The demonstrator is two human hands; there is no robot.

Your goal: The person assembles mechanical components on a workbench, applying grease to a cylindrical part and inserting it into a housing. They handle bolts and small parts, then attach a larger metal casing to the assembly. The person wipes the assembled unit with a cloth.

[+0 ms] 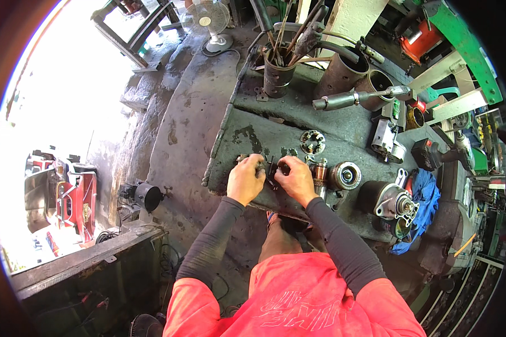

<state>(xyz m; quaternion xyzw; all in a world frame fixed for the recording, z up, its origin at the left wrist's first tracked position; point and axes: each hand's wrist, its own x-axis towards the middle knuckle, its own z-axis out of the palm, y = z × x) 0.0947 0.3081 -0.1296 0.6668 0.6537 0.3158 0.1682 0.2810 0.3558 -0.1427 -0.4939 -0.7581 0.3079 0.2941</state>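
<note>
My left hand (246,180) is closed, its fingers curled round a small dark part over the near edge of the metal bench (230,129). Close beside it, my right hand (296,178) is also closed, with thumb and fingers bent round something dark. The fingers hide most of what both hands hold. Just beyond my right hand lies a round metal ring with notched inner blocks (312,142). To its right are a copper-banded armature (320,173) and a round metal piece with a ringed face (346,176).
A motor housing (396,203) and a blue cloth (424,196) are at the bench's right. Behind stand a can of rods (278,78) and metal cylinders (343,70). A cordless drill (447,151) lies far right. A fan (206,21) stands on the floor.
</note>
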